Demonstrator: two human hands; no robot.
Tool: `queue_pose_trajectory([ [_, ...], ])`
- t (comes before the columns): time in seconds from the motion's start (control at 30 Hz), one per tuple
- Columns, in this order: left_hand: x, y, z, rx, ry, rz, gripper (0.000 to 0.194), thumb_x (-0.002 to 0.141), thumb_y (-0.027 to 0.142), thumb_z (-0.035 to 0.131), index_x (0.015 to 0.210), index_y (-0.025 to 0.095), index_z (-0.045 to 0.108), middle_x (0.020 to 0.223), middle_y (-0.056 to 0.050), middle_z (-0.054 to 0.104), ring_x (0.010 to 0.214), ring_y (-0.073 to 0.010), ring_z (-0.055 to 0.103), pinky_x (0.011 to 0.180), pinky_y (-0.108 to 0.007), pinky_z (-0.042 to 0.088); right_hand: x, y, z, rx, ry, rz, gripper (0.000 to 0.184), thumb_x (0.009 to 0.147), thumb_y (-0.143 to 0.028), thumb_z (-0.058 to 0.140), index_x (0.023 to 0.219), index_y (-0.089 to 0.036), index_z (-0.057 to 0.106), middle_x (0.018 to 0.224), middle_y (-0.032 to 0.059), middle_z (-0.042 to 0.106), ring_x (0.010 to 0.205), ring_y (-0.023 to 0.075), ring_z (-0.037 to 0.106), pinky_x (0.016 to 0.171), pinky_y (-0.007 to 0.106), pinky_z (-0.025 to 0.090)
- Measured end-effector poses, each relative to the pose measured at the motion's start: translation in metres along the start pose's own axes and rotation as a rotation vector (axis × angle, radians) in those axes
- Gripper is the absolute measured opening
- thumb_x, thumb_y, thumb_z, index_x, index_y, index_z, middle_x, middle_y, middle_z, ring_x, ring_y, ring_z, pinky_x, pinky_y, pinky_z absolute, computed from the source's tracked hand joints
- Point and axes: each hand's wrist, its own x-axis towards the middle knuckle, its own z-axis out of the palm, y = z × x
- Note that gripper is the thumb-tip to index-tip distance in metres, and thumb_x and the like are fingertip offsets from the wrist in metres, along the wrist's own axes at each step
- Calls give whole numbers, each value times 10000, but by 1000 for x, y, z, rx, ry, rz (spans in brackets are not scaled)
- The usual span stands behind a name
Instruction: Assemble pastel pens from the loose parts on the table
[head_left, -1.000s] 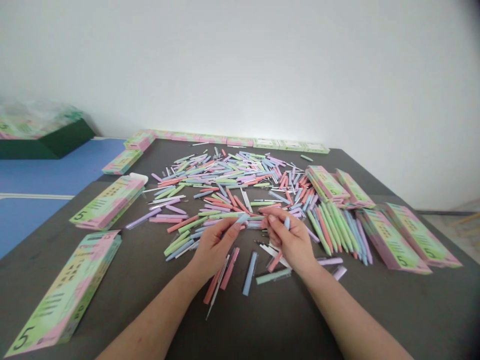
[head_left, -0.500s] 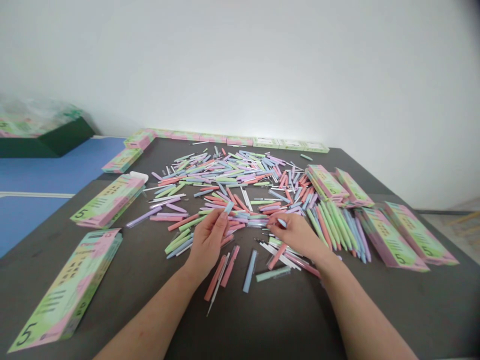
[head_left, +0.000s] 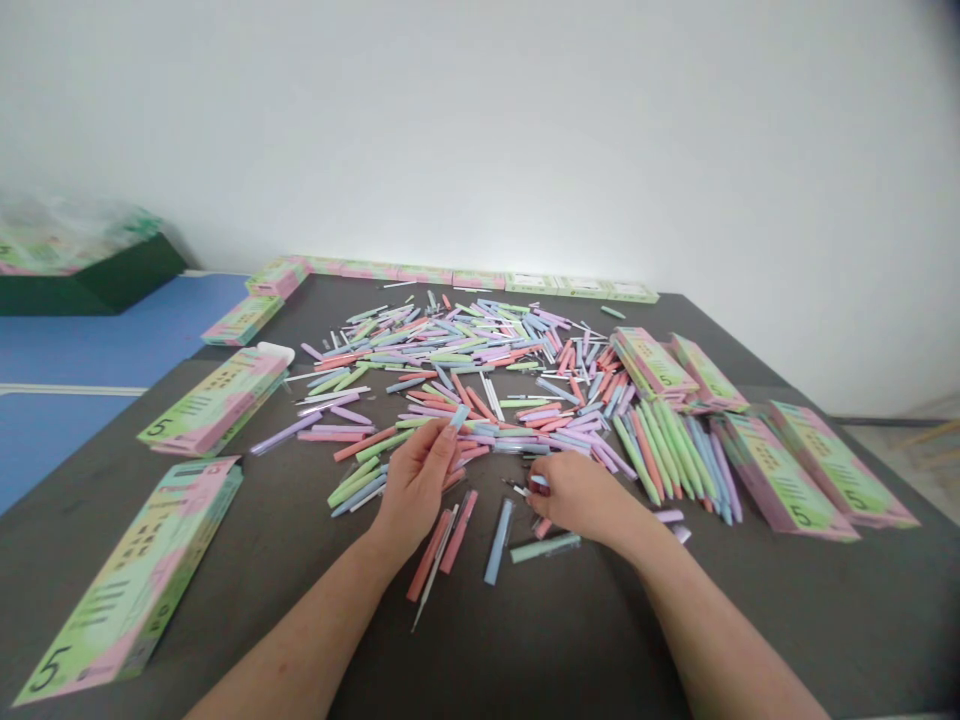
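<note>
Room: a plain white wall [head_left: 480,130] rises behind a dark grey table [head_left: 757,620], with a blue surface [head_left: 97,340] at far left.

Left hand [head_left: 416,480]: curled, with thumb and fingers closed on a pale blue pen [head_left: 457,417], whose tip sticks out above the fingertips.

Right hand [head_left: 581,495]: curled and low at the near edge of the pile, fingers drawn together. Whatever they may hold is hidden, so I cannot tell.

Pens: a wide loose pile of pastel pens [head_left: 450,350] in pink, green, blue and purple covers the table's middle, both hands at its near edge.

Near pens: pink pens [head_left: 457,530], a blue pen [head_left: 499,540] and a green pen [head_left: 545,547] lie apart, between the forearms.

Right pens: a fan of pens [head_left: 660,450] lies side by side, just beyond the right hand.

Boxes: flat green-and-pink boxes marked 5 line the far edge [head_left: 480,281], left side [head_left: 131,580] and right side [head_left: 780,480].
</note>
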Motion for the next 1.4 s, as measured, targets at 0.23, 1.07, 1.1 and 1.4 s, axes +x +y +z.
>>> queue_pose_trajectory([
  [0.23, 1, 0, 0, 46, -9, 53, 335, 868, 486, 536, 839, 159, 602, 572, 58, 380, 486, -62, 306, 432, -146, 298, -2, -19, 7, -142, 105, 40, 214, 774, -214, 522, 859, -131, 699, 851, 178, 721, 811, 322, 692, 643, 348, 475],
  [1.07, -2, -3, -1, 287, -212, 142, 308, 885, 360, 527, 1066, 160, 674, 682, 0, 556, 631, -119, 485, 575, -224, 391, -3, -5, -16, 1773, 704, -112, 229, 750, -333, 701, 772, -193, 521, 636, -43, 594, 363, 17, 203, 343, 195, 138],
  [1.1, -2, -3, -1, 301, -228, 152, 304, 886, 358, 524, 1061, 161, 676, 705, -7, 575, 651, -125, 501, 596, -230, 405, -4, -6, -17, 1774, 723, -126, 225, 755, -333, 698, 791, -198, 521, 668, -40, 615, 364, 17, 200, 343, 196, 135],
  [1.4, -4, -8, -1, 408, -295, 191, 266, 896, 326, 513, 1042, 179, 680, 769, -10, 635, 708, -136, 550, 687, -245, 447, -5, -11, -10, 1681, 774, -154, 202, 822, -360, 646, 844, -225, 498, 805, -20, 680, 371, 22, 236, 349, 202, 176],
])
